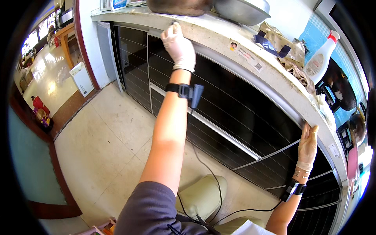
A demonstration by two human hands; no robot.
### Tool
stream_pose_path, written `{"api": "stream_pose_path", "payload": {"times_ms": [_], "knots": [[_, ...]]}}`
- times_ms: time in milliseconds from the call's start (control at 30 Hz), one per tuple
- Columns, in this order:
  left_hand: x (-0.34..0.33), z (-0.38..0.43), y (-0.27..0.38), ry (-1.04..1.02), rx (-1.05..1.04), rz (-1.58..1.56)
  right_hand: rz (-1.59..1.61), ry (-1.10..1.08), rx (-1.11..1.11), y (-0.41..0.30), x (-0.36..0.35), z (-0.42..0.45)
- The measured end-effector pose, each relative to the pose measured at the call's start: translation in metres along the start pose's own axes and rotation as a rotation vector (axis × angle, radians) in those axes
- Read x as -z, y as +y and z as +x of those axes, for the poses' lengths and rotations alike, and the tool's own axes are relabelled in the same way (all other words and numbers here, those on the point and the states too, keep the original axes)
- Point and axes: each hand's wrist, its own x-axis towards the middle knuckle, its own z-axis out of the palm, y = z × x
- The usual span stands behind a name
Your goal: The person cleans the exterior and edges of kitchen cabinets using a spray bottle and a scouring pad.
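My left hand (178, 48), in a thin whitish glove, reaches to the front edge of the pale stone countertop (211, 35). Its fingers are curled around a small dark thing (174, 22), perhaps a steel-wool scrubber, mostly hidden by the fingers. Farther right, my gloved right hand (307, 147) grips the countertop's lip, thumb on the front face and fingers at the underside. Dark glossy cabinet doors (223, 88) with metal trim stand below the counter. Both wrists carry strapped devices, such as the left wrist device (196, 95), with black cables.
Above my left hand stand a brown pot (180, 6) and a metal basin (242, 11). A white spray bottle (321, 58), crumpled cloths (296, 72) and a black wok (337, 85) line the counter's right. Stickers with writing mark the edge. A doorway and red fire extinguisher (40, 105) are left.
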Motion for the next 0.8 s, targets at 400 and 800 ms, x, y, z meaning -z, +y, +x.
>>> {"api": "stream_pose_path", "payload": {"times_ms": [400, 800], "knots": [[-0.002, -0.005, 0.026, -0.019, 0.179, -0.156, 0.020, -0.019, -0.005, 0.001, 0.011, 0.009], [0.000, -0.058, 0.051, -0.069, -0.071, 0.076, 0.004, -0.049, 0.045, -0.002, 0.013, 0.008]]}}
